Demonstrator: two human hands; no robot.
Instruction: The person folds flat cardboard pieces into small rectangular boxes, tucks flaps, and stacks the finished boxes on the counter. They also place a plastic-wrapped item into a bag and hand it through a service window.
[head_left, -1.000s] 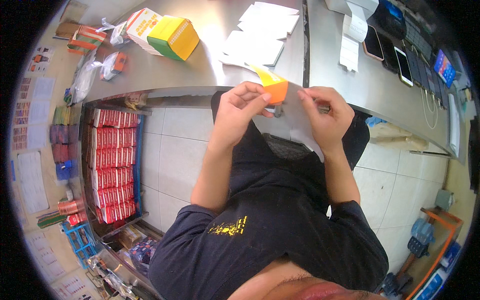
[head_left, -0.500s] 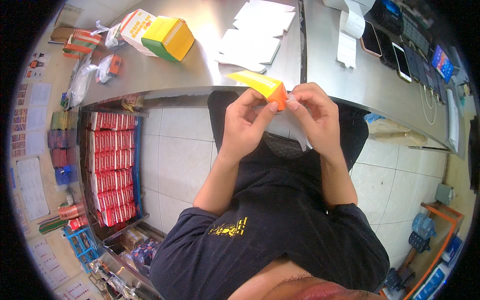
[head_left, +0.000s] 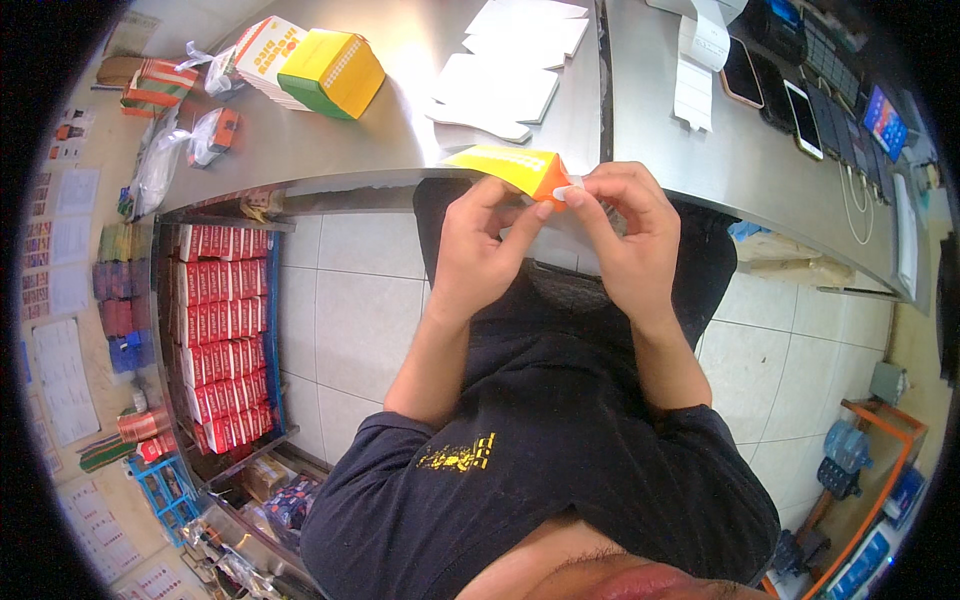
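My left hand (head_left: 482, 245) is closed on a folded yellow and orange paper carton (head_left: 510, 168), held just off the near edge of the steel table. The carton's yellow side slants up to the left, and its orange end faces my right hand (head_left: 638, 225). My right thumb and fingers pinch a small whitish, sticker-like piece (head_left: 562, 193) against that orange end. Below and between the hands hangs a pale, translucent sheet (head_left: 572, 250), partly covered by the right hand. Which fingers hold the sheet is hidden.
On the steel table (head_left: 420, 150) stand nested yellow and green cartons (head_left: 335, 75) and flat white paper pieces (head_left: 495, 90). Phones (head_left: 803, 120), cables and a paper roll (head_left: 700, 60) lie to the right. Red and white boxes (head_left: 225, 330) fill a shelf at left.
The carton has tipped flatter and shifted slightly left. My right thumb has moved onto its orange end, where the whitish piece now shows. Less of the hanging pale sheet is visible.
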